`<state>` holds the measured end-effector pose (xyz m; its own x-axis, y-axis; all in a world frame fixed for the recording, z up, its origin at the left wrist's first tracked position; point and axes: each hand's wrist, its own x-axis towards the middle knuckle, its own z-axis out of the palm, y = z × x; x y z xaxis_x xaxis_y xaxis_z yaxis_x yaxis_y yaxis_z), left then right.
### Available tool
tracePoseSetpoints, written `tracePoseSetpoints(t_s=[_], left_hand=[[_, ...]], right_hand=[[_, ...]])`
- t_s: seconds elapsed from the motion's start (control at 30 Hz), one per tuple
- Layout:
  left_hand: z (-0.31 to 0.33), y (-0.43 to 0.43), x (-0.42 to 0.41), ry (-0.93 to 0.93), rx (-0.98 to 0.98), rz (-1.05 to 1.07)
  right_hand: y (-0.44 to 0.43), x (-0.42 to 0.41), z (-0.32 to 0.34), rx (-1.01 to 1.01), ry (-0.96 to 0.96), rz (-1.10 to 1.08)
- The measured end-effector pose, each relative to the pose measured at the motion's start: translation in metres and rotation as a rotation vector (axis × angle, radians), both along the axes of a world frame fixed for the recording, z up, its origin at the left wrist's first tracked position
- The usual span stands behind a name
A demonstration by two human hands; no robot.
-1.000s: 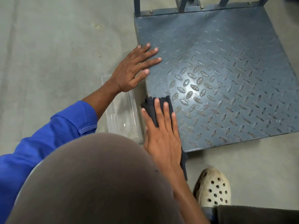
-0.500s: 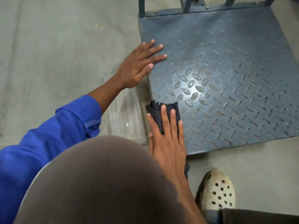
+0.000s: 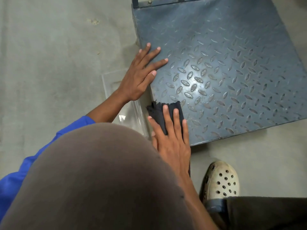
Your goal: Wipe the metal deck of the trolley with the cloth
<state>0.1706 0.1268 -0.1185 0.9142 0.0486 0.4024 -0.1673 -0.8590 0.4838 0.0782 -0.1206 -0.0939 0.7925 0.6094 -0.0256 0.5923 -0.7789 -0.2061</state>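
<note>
One grey concrete floor (image 3: 49, 55) takes up the widest area, with a small pale blemish on it towards the far left. Second in size is the person's bent knee (image 3: 99, 180) in brown fabric, which blocks the near centre and hides the right forearm's lower run; a blue sleeve (image 3: 16, 180) shows to its left. The trolley deck (image 3: 232, 63), blue-grey tread plate with raised lozenges, lies upper right, roughly square and turned slightly in the view. Its far edge carries dark frame uprights (image 3: 134, 0), and its near left corner points at the knee. A perforated off-white shoe (image 3: 222, 180) stands on the floor just short of the deck's near edge. A clear plastic container (image 3: 131, 113) lies on the floor just beside the deck's left edge, partly under the left wrist. The left hand (image 3: 139, 77) rests flat on the deck's left margin, fingers straight and spread, palm overhanging the edge. The right hand (image 3: 172, 141) presses flat on the cloth (image 3: 159, 112), fingers straight and slightly parted. The cloth, dark and narrow, sits at the deck's near left corner. Its long axis runs away from the person, frayed end pointing onto the deck, the other end dropping over the near edge beneath the wrist.
</note>
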Motion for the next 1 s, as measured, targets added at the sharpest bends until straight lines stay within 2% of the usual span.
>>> tracePoseSetpoints(t_s=[0.23, 0.4, 0.63, 0.8, 1.0], left_hand=[[-0.005, -0.030, -0.023, -0.003, -0.061, 0.014], [-0.002, -0.029, -0.024, 0.008, -0.057, 0.022], [-0.005, -0.045, -0.029, 0.029, -0.119, 0.096], [-0.003, -0.101, -0.067, 0.080, -0.145, 0.081], [0.000, -0.144, -0.094, 0.141, -0.161, 0.131]], right_hand=[[0.031, 0.031, 0.001, -0.006, -0.047, 0.055], [-0.005, -0.006, -0.011, 0.026, -0.049, -0.003], [0.003, 0.005, -0.009, 0.110, -0.076, 0.009], [-0.051, 0.043, -0.015, 0.318, -0.109, -0.183], [-0.081, 0.085, -0.017, 0.421, -0.159, -0.358]])
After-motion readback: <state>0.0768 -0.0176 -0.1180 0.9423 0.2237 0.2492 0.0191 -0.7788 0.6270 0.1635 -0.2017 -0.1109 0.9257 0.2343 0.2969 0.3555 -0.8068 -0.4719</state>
